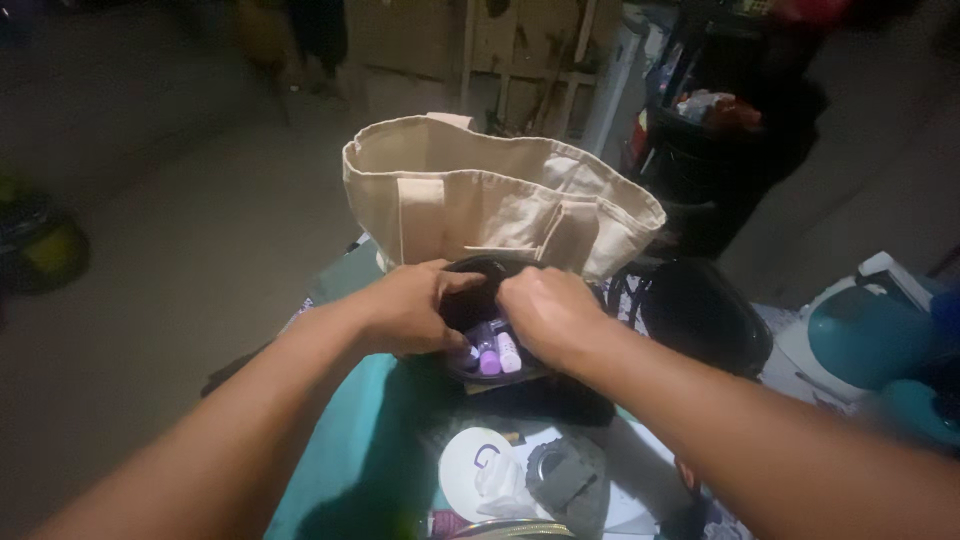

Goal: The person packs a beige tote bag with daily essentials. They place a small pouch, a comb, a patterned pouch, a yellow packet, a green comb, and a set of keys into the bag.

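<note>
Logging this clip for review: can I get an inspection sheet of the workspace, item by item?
Surface: teal-covered table, dimly lit.
Job's things: dark pouch held open; small purple and white bottles inside.
Clutter: beige canvas tote upright behind the pouch; black bag; white round item; teal and white appliance.
Grippers: left hand and right hand both grip the pouch's rim.
Cables: nothing seen.
Surroundings: concrete floor, wooden frame, blurred.

Teal-covered table [345,450], canvas tote [480,195], black pouch [490,330]
</note>
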